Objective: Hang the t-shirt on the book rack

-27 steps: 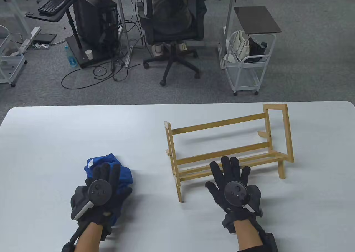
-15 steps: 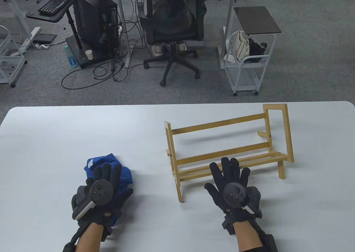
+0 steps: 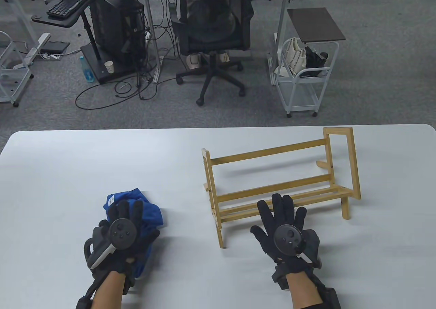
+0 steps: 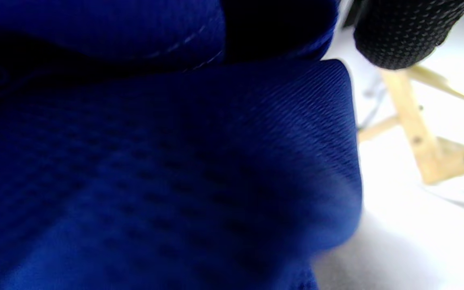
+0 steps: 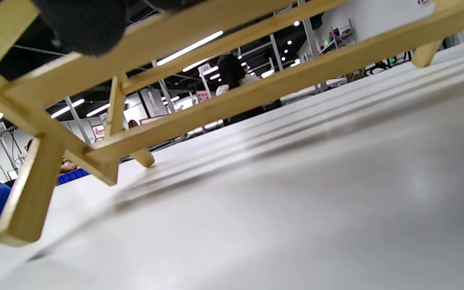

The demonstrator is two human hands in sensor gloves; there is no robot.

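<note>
A crumpled blue t-shirt (image 3: pixel 153 213) lies on the white table (image 3: pixel 102 159) at the front left. My left hand (image 3: pixel 133 220) rests on top of it with fingers stretched over the cloth. In the left wrist view the blue cloth (image 4: pixel 155 161) fills the frame, with one fingertip (image 4: pixel 401 36) at the top right. The wooden book rack (image 3: pixel 272 183) stands right of centre. My right hand (image 3: pixel 269 213) lies flat and open, holding nothing, with fingertips over the rack's front rails. The right wrist view shows the rack's rails (image 5: pixel 256 92) close above the table.
A rack leg (image 4: pixel 411 121) shows to the right of the shirt in the left wrist view. Beyond the table's far edge are an office chair (image 3: pixel 213 33), a white cart (image 3: pixel 299 84) and a computer stand (image 3: pixel 115 33).
My left hand has shifted slightly left and back on the shirt, and its fingers have drawn closer together. The right hand and the rack have barely moved.
</note>
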